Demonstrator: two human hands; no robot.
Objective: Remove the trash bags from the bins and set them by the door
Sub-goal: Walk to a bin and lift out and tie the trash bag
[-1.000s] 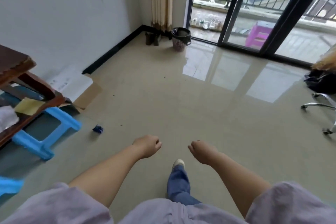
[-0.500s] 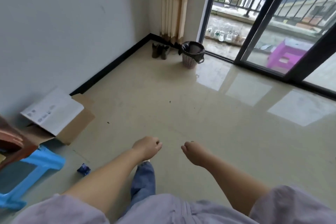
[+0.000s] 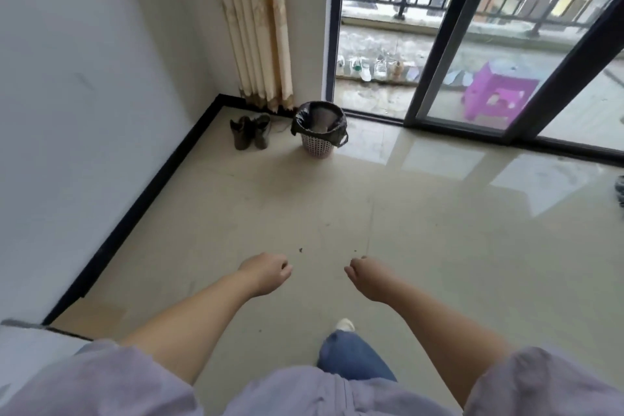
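A small pink perforated bin (image 3: pixel 317 147) stands in the far corner by the curtain, lined with a black trash bag (image 3: pixel 304 118) folded over its rim. My left hand (image 3: pixel 266 275) and my right hand (image 3: pixel 366 280) hang in front of me over the tiled floor, well short of the bin. Both are loosely curled and hold nothing.
A pair of dark boots (image 3: pixel 250 132) sits left of the bin against the black skirting. A beige curtain (image 3: pixel 260 27) hangs above. The sliding glass door (image 3: pixel 472 44) runs along the back, with a purple stool (image 3: pixel 499 94) on the balcony outside. Cardboard (image 3: pixel 91 314) lies at lower left.
I have walked toward the corner: the bin and boots appear larger and nearer. The blue stool, wooden table and open box have slid out of view at left. My hands stay curled and empty.
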